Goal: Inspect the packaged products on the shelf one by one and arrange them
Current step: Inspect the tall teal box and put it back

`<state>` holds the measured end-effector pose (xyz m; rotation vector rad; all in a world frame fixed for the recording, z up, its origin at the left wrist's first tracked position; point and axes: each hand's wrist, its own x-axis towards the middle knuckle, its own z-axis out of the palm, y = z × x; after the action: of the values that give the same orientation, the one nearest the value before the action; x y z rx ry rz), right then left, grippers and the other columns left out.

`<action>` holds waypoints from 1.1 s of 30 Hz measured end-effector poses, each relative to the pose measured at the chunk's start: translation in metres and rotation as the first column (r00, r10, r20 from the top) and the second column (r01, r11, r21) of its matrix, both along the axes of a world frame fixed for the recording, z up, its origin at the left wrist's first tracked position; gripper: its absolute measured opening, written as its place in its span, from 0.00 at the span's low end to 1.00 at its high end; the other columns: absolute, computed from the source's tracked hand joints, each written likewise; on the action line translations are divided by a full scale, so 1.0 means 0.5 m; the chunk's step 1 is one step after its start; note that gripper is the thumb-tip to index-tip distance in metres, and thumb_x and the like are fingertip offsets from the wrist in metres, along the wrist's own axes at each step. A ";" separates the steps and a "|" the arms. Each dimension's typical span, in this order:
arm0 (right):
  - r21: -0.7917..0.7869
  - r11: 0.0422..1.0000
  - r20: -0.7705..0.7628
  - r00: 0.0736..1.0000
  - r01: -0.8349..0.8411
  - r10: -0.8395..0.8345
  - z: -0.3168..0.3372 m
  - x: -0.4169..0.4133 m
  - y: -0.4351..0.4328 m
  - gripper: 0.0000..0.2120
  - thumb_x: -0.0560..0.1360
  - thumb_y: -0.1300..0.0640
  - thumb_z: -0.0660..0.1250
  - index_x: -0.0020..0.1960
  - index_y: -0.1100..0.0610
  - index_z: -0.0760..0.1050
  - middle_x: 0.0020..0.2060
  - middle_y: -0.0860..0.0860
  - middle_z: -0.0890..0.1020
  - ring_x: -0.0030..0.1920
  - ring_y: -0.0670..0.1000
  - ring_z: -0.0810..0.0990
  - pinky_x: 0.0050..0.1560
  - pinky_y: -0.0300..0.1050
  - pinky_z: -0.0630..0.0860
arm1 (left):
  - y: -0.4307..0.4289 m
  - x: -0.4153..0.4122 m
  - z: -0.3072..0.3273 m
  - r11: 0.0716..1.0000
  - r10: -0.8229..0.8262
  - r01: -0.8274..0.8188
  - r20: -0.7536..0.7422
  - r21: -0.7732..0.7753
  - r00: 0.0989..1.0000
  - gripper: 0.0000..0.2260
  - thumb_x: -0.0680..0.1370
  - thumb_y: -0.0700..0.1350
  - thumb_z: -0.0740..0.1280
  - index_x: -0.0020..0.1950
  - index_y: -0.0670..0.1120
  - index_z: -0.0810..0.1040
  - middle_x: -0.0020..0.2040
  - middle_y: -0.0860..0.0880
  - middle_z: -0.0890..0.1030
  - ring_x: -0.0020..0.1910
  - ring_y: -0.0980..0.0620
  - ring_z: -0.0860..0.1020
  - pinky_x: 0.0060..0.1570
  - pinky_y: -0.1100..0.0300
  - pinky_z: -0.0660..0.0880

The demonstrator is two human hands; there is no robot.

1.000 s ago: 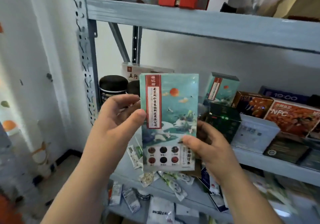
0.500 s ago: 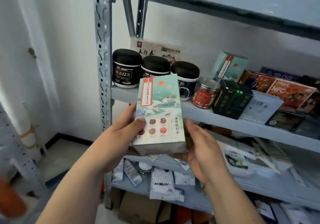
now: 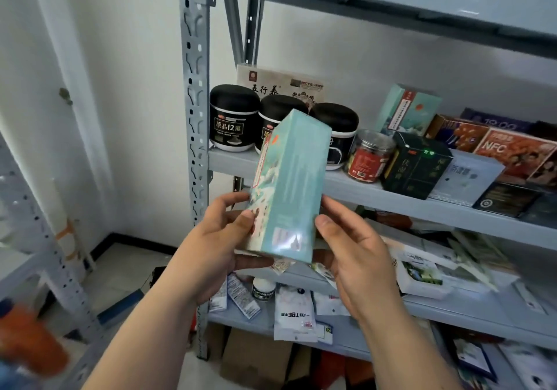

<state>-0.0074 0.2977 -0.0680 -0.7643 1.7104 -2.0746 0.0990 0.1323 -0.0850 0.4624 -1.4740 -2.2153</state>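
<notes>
Bare forearms, bare hands

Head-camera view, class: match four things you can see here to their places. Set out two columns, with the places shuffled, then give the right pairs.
Things
1. teal box
2. black jar marked 12
3. clear jar with red label
4. white pouch

Places
A. lying on the lower shelf
B. leftmost on the middle shelf
C. held between the left hand and right hand
D. on the middle shelf, beside the dark green box

Pairs: 1-C, 2-B, 3-D, 4-A
</notes>
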 end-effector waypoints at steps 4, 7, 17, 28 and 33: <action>0.023 1.000 -0.117 0.993 -0.006 0.009 -0.006 0.013 -0.005 0.23 0.73 0.50 0.69 0.68 0.49 0.78 0.57 0.46 0.86 0.60 0.49 0.84 0.59 0.52 0.82 | -0.010 0.012 -0.028 0.991 -0.132 0.132 -0.033 -0.027 0.991 0.27 0.77 0.53 0.70 0.74 0.48 0.71 0.65 0.39 0.81 0.62 0.36 0.81 0.51 0.42 0.82; 0.006 0.999 -0.139 0.990 -0.035 0.036 -0.007 0.015 -0.009 0.20 0.74 0.52 0.69 0.66 0.48 0.78 0.58 0.45 0.86 0.61 0.48 0.84 0.57 0.45 0.82 | -0.018 0.017 -0.044 0.984 -0.178 0.178 -0.069 -0.011 0.982 0.39 0.69 0.57 0.79 0.76 0.46 0.69 0.68 0.40 0.79 0.64 0.38 0.80 0.53 0.42 0.81; 0.036 0.993 -0.141 0.983 -0.111 0.115 -0.020 0.007 -0.028 0.16 0.76 0.46 0.67 0.63 0.39 0.83 0.64 0.51 0.83 0.64 0.54 0.82 0.65 0.63 0.78 | -0.013 0.022 -0.061 0.965 -0.261 0.260 -0.132 -0.021 0.956 0.50 0.64 0.45 0.83 0.77 0.64 0.60 0.70 0.36 0.74 0.62 0.34 0.81 0.56 0.36 0.80; 0.211 0.973 0.036 0.996 -0.092 0.087 -0.074 -0.018 -0.042 0.39 0.66 0.21 0.67 0.69 0.43 0.79 0.66 0.44 0.81 0.69 0.47 0.77 0.73 0.60 0.71 | -0.004 0.017 -0.052 0.884 -0.311 0.363 -0.211 0.294 0.927 0.36 0.71 0.55 0.76 0.76 0.46 0.70 0.69 0.35 0.76 0.61 0.29 0.79 0.56 0.39 0.81; 0.153 0.984 0.204 0.977 -0.096 0.063 -0.061 -0.016 -0.048 0.31 0.70 0.35 0.74 0.66 0.53 0.81 0.58 0.52 0.86 0.64 0.53 0.81 0.68 0.60 0.76 | 0.002 0.019 -0.047 0.829 -0.267 0.357 -0.256 0.432 0.929 0.26 0.76 0.53 0.65 0.72 0.45 0.74 0.68 0.35 0.78 0.61 0.29 0.79 0.54 0.39 0.82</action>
<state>-0.0154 0.2737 -0.0985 -0.5473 1.6841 -1.8624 0.1087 0.1331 -0.1084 0.1508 -0.9527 -2.8086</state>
